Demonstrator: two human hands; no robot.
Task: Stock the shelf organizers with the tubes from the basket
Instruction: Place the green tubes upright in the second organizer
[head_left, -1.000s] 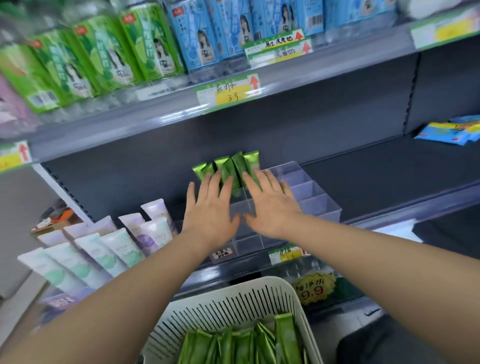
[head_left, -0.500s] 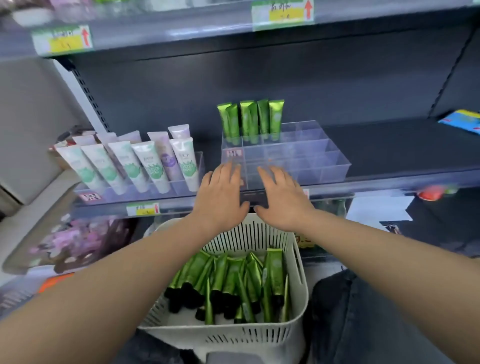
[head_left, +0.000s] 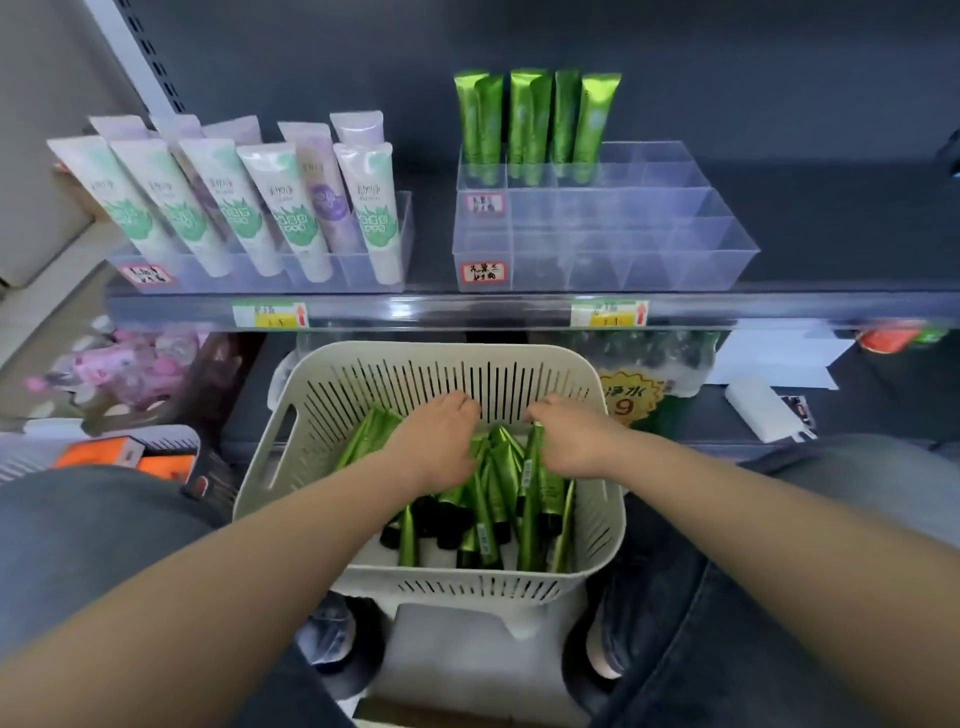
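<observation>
Step in hand, by my reading: gathering a handful of green tubes (head_left: 493, 499) from the basket (head_left: 415, 374).

Doing it well:
- Pick tubes lying parallel. Their black caps point toward the person and the crimped ends away, so they can drop in cap-down like the stocked tubes (head_left: 524, 119) standing in the back row of the clear organizer (head_left: 649, 249).
- The pile is loose and crossed. Lift from the top layer, not from underneath, or neighbouring tubes will likely drag out and spill.
- A modest bunch per hand suits the narrow cells (the three front rows look unfilled, so most of the job seems ahead).
- The carry has to clear the shelf (head_left: 467, 312) lip, which sits just above the basket's far wall.

Pose:
- Both forearms reach forward and down, converging over the basket.
- The left hand (head_left: 436, 441) is palm-down on the left-centre of the pile, knuckles up, fingers bent down near the far slatted wall.
- The right hand (head_left: 571, 436) mirrors it just beside, with a small gap between the two. It sits over the crimped ends of a few tubes that lean upward.
- The fingers of both hands curl out of sight beneath the hands. I cannot tell whether either has closed on a tube or only rests on the pile.

Elsewhere: pale tubes (head_left: 291, 208) fill the neighbouring organizer to the left.
</observation>
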